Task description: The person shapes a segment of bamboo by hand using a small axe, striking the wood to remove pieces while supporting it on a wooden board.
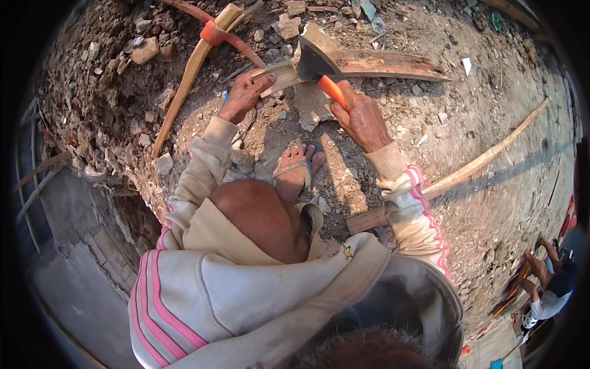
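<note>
My left hand [247,96] is closed around the left end of a short, weathered piece of wood [281,78], thumb on top. My right hand [362,120] grips the orange handle of a broad, dark-bladed chopping tool [315,62]; its exact kind is unclear. The blade lies across the wood, just right of my left hand. Beyond the blade, a longer splintered board [393,64] extends to the right. Whether the two wood parts are joined is hidden by the blade. A flat stone slab [312,106] shows beneath the wood.
A pickaxe [183,92] with a red head lies left of my left hand. On the right, a long wooden pole [491,150] crosses the rubble. My sandaled foot [293,172] is below the wood. Another person [547,289] is at the far lower right.
</note>
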Action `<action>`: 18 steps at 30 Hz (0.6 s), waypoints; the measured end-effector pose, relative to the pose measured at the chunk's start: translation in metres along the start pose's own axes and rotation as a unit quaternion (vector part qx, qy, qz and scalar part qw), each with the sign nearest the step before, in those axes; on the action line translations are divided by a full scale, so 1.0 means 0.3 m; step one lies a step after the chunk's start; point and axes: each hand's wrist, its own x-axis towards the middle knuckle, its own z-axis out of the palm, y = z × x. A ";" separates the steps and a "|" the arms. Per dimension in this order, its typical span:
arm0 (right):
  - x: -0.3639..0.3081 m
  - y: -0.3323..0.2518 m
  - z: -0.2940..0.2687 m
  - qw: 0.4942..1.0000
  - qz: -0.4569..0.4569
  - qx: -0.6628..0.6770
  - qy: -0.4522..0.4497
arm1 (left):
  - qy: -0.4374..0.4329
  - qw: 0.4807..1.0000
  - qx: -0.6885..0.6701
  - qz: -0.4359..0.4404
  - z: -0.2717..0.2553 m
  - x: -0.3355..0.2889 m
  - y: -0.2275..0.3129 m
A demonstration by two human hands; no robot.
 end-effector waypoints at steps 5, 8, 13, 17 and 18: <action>-0.029 -0.045 -0.021 0.999 -0.014 0.034 0.039 | 0.005 0.999 0.037 0.032 -0.014 -0.002 -0.014; -0.002 -0.164 -0.159 0.985 0.017 0.141 0.098 | -0.009 0.999 0.031 0.006 -0.018 0.014 -0.004; 0.041 -0.216 -0.187 0.918 -0.089 0.266 0.280 | -0.002 0.999 0.030 0.028 -0.031 0.016 -0.001; 0.034 -0.012 -0.017 0.998 0.058 -0.014 -0.028 | -0.013 1.000 0.020 0.005 -0.024 0.035 -0.026; 0.036 -0.016 -0.014 0.999 0.045 -0.008 -0.016 | -0.008 1.000 0.016 -0.005 -0.046 0.034 -0.030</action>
